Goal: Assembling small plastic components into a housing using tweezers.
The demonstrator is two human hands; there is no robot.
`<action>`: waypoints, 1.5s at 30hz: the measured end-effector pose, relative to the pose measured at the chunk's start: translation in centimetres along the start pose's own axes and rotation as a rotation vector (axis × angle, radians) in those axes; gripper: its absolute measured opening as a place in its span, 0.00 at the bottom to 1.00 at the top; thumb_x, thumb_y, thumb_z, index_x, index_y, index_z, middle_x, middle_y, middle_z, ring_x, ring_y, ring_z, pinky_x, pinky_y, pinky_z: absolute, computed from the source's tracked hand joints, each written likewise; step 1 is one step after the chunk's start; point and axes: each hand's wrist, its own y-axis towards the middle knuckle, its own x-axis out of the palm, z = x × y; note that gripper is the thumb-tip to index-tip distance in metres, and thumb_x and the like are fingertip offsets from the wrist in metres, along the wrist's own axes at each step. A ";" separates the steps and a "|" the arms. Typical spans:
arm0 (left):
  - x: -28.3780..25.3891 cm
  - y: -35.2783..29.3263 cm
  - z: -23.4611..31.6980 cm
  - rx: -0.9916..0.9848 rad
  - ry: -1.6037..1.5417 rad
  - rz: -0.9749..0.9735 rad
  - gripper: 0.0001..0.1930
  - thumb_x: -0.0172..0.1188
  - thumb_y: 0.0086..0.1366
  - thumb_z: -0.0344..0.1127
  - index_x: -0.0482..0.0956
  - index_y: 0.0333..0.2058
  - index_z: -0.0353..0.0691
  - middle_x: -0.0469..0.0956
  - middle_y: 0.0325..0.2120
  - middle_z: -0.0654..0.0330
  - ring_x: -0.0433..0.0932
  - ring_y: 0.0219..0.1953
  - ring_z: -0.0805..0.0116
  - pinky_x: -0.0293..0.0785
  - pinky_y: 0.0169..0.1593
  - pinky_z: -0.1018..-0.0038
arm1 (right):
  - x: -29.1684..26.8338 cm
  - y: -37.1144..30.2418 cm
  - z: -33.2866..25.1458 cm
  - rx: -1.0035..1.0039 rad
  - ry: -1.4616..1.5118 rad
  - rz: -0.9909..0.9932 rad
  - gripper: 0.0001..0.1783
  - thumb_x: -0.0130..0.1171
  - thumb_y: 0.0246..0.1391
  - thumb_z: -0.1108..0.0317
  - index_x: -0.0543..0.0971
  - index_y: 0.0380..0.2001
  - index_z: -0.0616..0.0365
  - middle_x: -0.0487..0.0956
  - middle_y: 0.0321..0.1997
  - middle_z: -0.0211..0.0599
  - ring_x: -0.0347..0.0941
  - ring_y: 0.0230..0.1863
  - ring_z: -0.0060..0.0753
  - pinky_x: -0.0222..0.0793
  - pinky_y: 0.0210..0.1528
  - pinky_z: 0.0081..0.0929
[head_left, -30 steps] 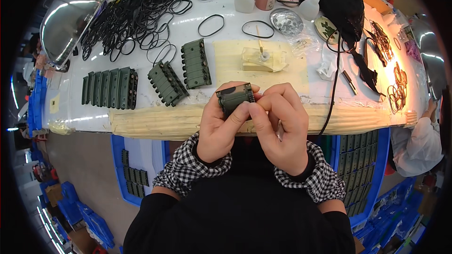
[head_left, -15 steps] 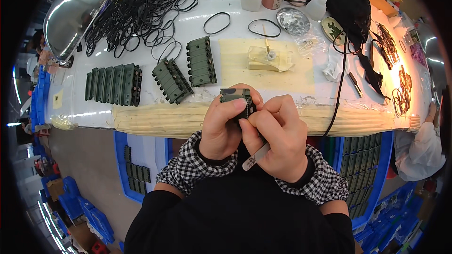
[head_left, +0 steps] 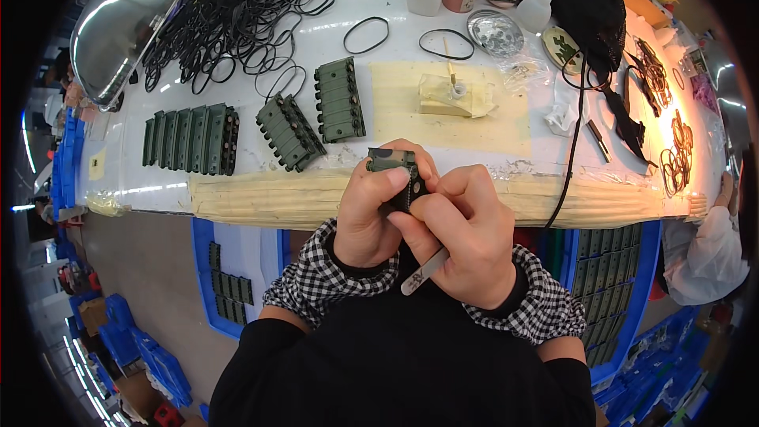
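White workbench [head_left: 118,154] extends beyond green piece [head_left: 389,157] | piece grasped by left hand [head_left: 368,207], from its left; long axis half-hidden from me | right hand [head_left: 476,236] just beside its right, contact unclear, gripping silver tool [head_left: 424,271]

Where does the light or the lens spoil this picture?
Head view: warm glare washes out the tabletop at right; head view: white streaks mark the shiny curved object; head view: the blue tray at right bends; head view: the metal tool in the right hand looks focused.
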 end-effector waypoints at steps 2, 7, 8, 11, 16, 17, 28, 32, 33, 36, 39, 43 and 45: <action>0.1 0.3 0.5 0.026 -0.016 -0.001 0.13 0.51 0.57 0.42 0.71 0.31 0.36 0.72 0.29 0.59 0.71 0.34 0.69 0.68 0.43 0.73 | -0.3 0.0 0.1 -0.014 0.040 -0.048 0.13 0.70 0.42 0.62 0.74 0.22 0.54 0.65 0.28 0.33 0.67 0.19 0.30 0.65 0.18 0.26; -0.7 0.7 1.5 0.073 -0.126 0.019 0.13 0.50 0.57 0.42 0.71 0.31 0.38 0.71 0.28 0.59 0.72 0.34 0.66 0.69 0.45 0.67 | -1.5 -0.2 0.2 0.038 0.107 -0.232 0.15 0.72 0.37 0.64 0.76 0.24 0.54 0.65 0.27 0.32 0.67 0.20 0.29 0.65 0.21 0.25; -0.9 0.8 1.6 0.074 -0.143 0.014 0.13 0.50 0.57 0.43 0.71 0.31 0.38 0.71 0.28 0.60 0.72 0.34 0.66 0.69 0.45 0.66 | -1.5 -0.3 0.3 0.019 0.116 -0.212 0.14 0.72 0.37 0.65 0.76 0.25 0.55 0.66 0.28 0.32 0.68 0.20 0.29 0.65 0.21 0.25; -1.0 0.8 1.5 0.042 -0.212 0.016 0.13 0.50 0.58 0.43 0.71 0.31 0.39 0.71 0.28 0.60 0.72 0.35 0.65 0.68 0.46 0.66 | -1.5 -0.5 0.7 -0.060 0.112 -0.154 0.13 0.70 0.38 0.68 0.78 0.29 0.55 0.69 0.29 0.31 0.69 0.20 0.28 0.65 0.20 0.24; -1.1 0.9 1.6 0.038 -0.250 0.057 0.14 0.50 0.60 0.44 0.72 0.32 0.38 0.72 0.29 0.60 0.72 0.36 0.65 0.68 0.47 0.65 | -2.4 -0.6 1.4 -0.214 -0.092 -0.098 0.12 0.65 0.39 0.72 0.80 0.32 0.56 0.74 0.31 0.30 0.70 0.20 0.24 0.63 0.19 0.21; -0.9 0.8 1.5 0.038 -0.247 0.073 0.14 0.50 0.60 0.44 0.72 0.32 0.38 0.73 0.29 0.60 0.72 0.36 0.65 0.68 0.47 0.65 | -2.5 -0.7 1.4 -0.249 -0.143 -0.085 0.12 0.64 0.39 0.72 0.81 0.32 0.56 0.75 0.32 0.30 0.70 0.20 0.23 0.63 0.19 0.20; -1.1 1.0 1.4 -0.097 -0.329 0.059 0.12 0.55 0.58 0.42 0.69 0.33 0.41 0.69 0.29 0.63 0.70 0.38 0.68 0.74 0.50 0.68 | -3.2 0.1 1.9 -0.327 -0.084 -0.208 0.12 0.62 0.38 0.71 0.81 0.32 0.51 0.73 0.29 0.28 0.70 0.19 0.22 0.63 0.20 0.20; -1.1 0.9 1.7 -0.102 -0.348 0.056 0.11 0.55 0.58 0.42 0.69 0.33 0.41 0.69 0.29 0.63 0.71 0.39 0.67 0.74 0.51 0.67 | -3.3 0.3 2.4 -0.279 -0.006 -0.249 0.11 0.63 0.40 0.70 0.81 0.32 0.52 0.73 0.29 0.26 0.70 0.19 0.23 0.64 0.20 0.21; -1.1 1.0 1.7 -0.103 -0.349 0.057 0.11 0.55 0.58 0.42 0.69 0.33 0.41 0.69 0.29 0.63 0.71 0.39 0.67 0.74 0.51 0.67 | -3.5 0.4 2.4 -0.277 -0.008 -0.265 0.11 0.64 0.40 0.70 0.81 0.32 0.52 0.73 0.29 0.26 0.70 0.19 0.24 0.64 0.20 0.21; -1.4 1.1 1.6 -0.124 -0.399 0.033 0.11 0.55 0.59 0.42 0.69 0.33 0.42 0.70 0.29 0.63 0.71 0.39 0.67 0.74 0.51 0.67 | -3.6 0.8 2.7 -0.244 0.077 -0.283 0.11 0.66 0.40 0.70 0.80 0.32 0.53 0.73 0.29 0.26 0.71 0.20 0.26 0.65 0.20 0.22; -1.4 1.1 1.6 -0.131 -0.395 0.045 0.11 0.54 0.59 0.42 0.70 0.33 0.41 0.70 0.29 0.63 0.71 0.39 0.67 0.74 0.50 0.67 | -3.6 1.4 2.7 -0.188 0.159 -0.302 0.11 0.67 0.40 0.70 0.80 0.31 0.53 0.73 0.29 0.27 0.71 0.20 0.27 0.66 0.21 0.24; -1.3 1.1 1.5 -0.138 -0.436 0.086 0.12 0.53 0.60 0.43 0.72 0.34 0.41 0.72 0.28 0.62 0.72 0.36 0.66 0.72 0.47 0.67 | -3.5 1.9 2.5 -0.203 0.106 -0.362 0.09 0.67 0.40 0.70 0.78 0.29 0.54 0.72 0.29 0.28 0.72 0.21 0.29 0.67 0.21 0.26; -1.7 1.2 1.9 -0.130 -0.408 0.055 0.11 0.53 0.60 0.43 0.71 0.35 0.41 0.69 0.29 0.63 0.71 0.38 0.67 0.73 0.49 0.68 | -3.8 2.2 2.3 -0.198 0.053 -0.388 0.10 0.68 0.39 0.72 0.79 0.29 0.56 0.72 0.27 0.30 0.72 0.22 0.31 0.66 0.22 0.27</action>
